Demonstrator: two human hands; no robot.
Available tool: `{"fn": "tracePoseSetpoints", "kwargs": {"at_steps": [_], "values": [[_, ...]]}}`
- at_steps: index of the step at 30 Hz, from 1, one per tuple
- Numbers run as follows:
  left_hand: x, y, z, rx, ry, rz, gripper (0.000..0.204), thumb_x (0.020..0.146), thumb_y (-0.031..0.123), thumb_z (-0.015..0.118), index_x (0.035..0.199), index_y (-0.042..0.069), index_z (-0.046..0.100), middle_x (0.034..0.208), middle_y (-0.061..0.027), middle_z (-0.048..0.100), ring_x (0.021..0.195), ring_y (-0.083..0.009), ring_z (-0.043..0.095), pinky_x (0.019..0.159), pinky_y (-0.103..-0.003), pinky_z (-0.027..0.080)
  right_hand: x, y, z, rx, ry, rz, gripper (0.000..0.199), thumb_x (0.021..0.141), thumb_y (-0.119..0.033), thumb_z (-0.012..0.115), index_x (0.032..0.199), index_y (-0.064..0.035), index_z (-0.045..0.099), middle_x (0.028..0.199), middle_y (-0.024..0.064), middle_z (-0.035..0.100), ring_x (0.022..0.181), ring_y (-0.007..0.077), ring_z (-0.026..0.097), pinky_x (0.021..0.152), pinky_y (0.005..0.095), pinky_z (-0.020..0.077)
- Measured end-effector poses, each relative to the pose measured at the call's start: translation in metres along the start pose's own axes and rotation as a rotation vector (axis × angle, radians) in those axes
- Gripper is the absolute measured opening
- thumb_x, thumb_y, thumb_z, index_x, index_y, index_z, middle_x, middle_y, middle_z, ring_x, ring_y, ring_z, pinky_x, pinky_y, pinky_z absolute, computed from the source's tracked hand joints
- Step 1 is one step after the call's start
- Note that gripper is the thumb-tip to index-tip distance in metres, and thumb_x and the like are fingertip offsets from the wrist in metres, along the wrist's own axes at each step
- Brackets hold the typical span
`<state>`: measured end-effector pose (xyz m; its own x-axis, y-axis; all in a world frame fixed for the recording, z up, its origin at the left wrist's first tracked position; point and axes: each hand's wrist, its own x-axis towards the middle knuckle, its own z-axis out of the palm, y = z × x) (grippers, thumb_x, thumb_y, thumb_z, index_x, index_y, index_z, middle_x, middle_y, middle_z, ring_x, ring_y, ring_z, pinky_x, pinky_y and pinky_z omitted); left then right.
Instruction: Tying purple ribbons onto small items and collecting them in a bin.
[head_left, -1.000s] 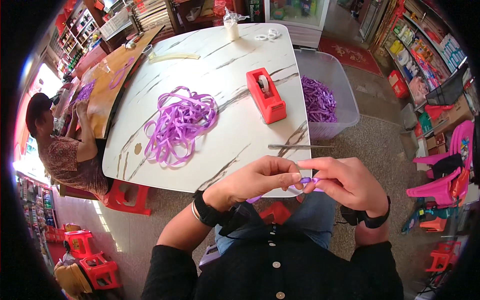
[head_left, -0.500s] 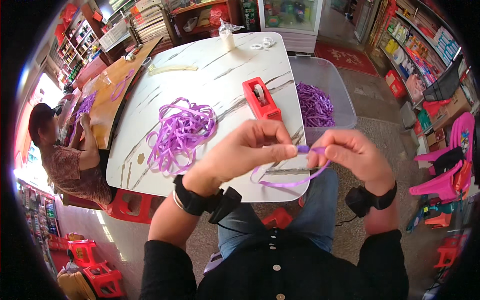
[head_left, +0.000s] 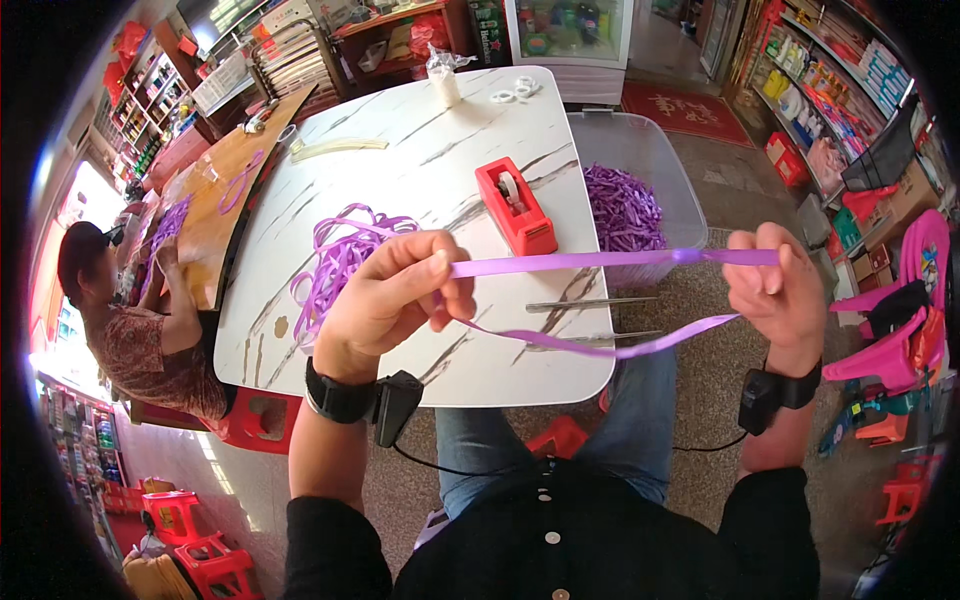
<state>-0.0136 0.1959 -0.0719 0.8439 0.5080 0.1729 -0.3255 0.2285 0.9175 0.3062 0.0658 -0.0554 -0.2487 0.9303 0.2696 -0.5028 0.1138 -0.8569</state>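
A purple ribbon [head_left: 570, 263] stretches taut between my two hands above the table's right edge, with a small knot [head_left: 687, 257] near its right end. My left hand [head_left: 405, 285] pinches it between thumb and fingers. My right hand [head_left: 770, 285] has its fingers closed round the other end. A slack length of the same ribbon hangs in a curve below. Behind my left hand lies a tangled heap of purple ribbon [head_left: 335, 255], partly hidden. Two thin metal tools [head_left: 590, 303], perhaps tweezers or scissors, lie at the table edge under the ribbon.
A red tape dispenser [head_left: 517, 205] stands on the white marbled table [head_left: 440, 170]. Past its right edge is a clear plastic bin [head_left: 690, 190] full of purple pieces. White rolls [head_left: 515, 90] and a cup [head_left: 443, 85] sit far back. A person [head_left: 140, 330] works at the left table.
My hands have moved apart, the left to the left and the right to the right. The ribbon, bunched between them before, is now pulled out straight with a knot showing.
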Motion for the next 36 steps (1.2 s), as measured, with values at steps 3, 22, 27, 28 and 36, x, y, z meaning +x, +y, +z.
{"fn": "tracePoseSetpoints", "kwargs": {"at_steps": [3,22,27,28,36], "values": [[-0.009,-0.014,-0.005,-0.149,0.053,0.044,0.021,0.088,0.020,0.047,0.074,0.005,0.050,0.066,-0.0076,0.054,0.055,-0.0116,0.049,0.061,-0.024,0.044,-0.014,-0.003,-0.010,0.071,0.032,-0.029,0.032,0.088,-0.026,0.049,0.066,-0.0047,0.040,0.068,0.0058,0.039,0.052,0.0078,0.034,0.041,0.0175,0.0277],[-0.020,-0.040,-0.013,-0.123,0.086,-0.021,0.021,0.086,0.018,0.049,0.069,0.004,0.049,0.066,-0.0083,0.055,0.051,-0.0064,0.043,0.042,-0.015,0.031,-0.026,0.018,-0.021,0.311,0.023,-0.050,0.027,0.090,-0.022,0.041,0.067,-0.0062,0.042,0.048,-0.0002,0.040,0.042,0.0099,0.037,0.039,0.0223,0.0316],[-0.023,-0.043,-0.015,-0.079,0.099,-0.054,0.021,0.085,0.017,0.049,0.069,0.004,0.048,0.066,-0.0078,0.054,0.051,-0.0060,0.045,0.041,-0.014,0.032,-0.028,0.021,-0.018,0.244,0.089,-0.034,0.028,0.088,-0.023,0.045,0.065,-0.0069,0.042,0.043,-0.0027,0.039,0.038,0.0072,0.035,0.037,0.0206,0.0257],[-0.023,-0.044,-0.016,-0.074,0.093,-0.056,0.021,0.085,0.018,0.049,0.068,0.004,0.048,0.065,-0.0076,0.054,0.051,-0.0060,0.044,0.041,-0.014,0.032,-0.030,0.022,-0.015,0.132,0.111,0.033,0.028,0.088,-0.024,0.047,0.066,-0.0060,0.044,0.042,-0.0040,0.037,0.036,0.0061,0.032,0.036,0.0207,0.0234],[-0.018,-0.044,-0.013,0.217,-0.069,-0.183,0.025,0.084,0.024,0.052,0.074,0.001,0.053,0.069,-0.0076,0.056,0.053,-0.0065,0.047,0.043,-0.017,0.036,-0.046,0.009,0.002,-0.230,0.222,0.329,0.023,0.083,-0.017,0.053,0.074,0.0041,0.056,0.046,-0.0014,0.043,0.035,0.0046,0.035,0.035,0.0188,0.0230]]}}
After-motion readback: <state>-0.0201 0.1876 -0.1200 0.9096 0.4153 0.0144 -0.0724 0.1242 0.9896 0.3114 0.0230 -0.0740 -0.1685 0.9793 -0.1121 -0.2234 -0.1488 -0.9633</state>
